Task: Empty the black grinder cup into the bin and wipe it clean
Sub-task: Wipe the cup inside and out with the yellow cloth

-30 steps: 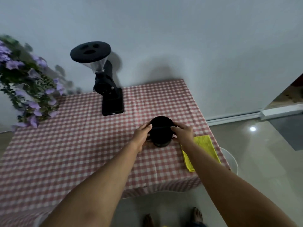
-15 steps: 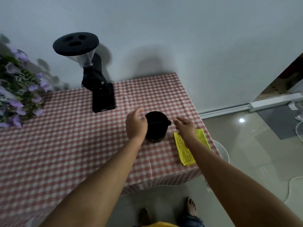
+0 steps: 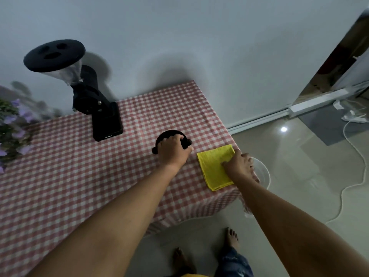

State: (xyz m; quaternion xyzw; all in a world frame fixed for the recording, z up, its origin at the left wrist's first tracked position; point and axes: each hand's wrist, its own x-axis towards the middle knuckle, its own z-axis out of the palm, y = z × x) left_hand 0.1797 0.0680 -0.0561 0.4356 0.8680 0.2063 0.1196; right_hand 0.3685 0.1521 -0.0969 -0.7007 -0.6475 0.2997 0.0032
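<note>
The grinder cup (image 3: 171, 136) stands on the table (image 3: 79, 176), left hand (image 3: 173, 151) fingers closed over its rim, right hand (image 3: 238, 165) fingers spread flat on the yellow cloth (image 3: 214, 166); emptying and wiping appear not yet done.

checked tablecloth (image 3: 79, 176) | black grinder (image 3: 95, 108) – rear left | purple flowers (image 3: 14, 124) – left edge | white cable (image 3: 351, 176) on floor

head cam | single view | looks forward-down from above | table (image 3: 79, 176) near, floor (image 3: 299, 176) beyond
</note>
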